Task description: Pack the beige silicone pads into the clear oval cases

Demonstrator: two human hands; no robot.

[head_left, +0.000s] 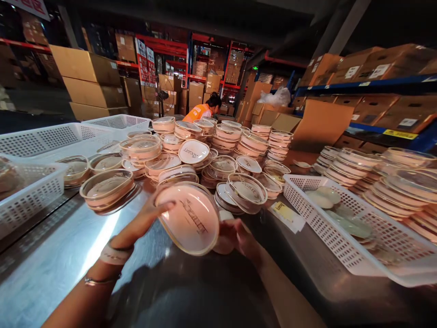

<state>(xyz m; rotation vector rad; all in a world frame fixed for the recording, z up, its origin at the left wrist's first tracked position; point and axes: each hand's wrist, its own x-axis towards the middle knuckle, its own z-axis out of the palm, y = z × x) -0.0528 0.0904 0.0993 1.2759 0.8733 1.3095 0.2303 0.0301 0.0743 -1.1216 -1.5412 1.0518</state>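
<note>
Tilted up over the metal table is an oval pink case (pixel 191 218) with a gold rim and dark lettering on its face. My left hand (pixel 146 223) grips its left edge, thumb on the front and the other fingers hidden behind it. My right hand (pixel 241 237) is closed by the case's right edge, its fingers around a pale rounded piece (pixel 224 243) partly hidden by the case. Just beyond, a clear-lidded oval case (pixel 247 191) leans on other cases. Several more are piled across the table, among them one with a white lettered face (pixel 194 151).
To the right, a white perforated basket (pixel 341 243) holds pale flat pieces (pixel 348 223), beside stacked cases (pixel 351 164). A yellow-and-white packet (pixel 287 216) lies near it. More white baskets (pixel 44 187) stand left. Behind the piles, a person in an orange vest (pixel 198 112) bends down.
</note>
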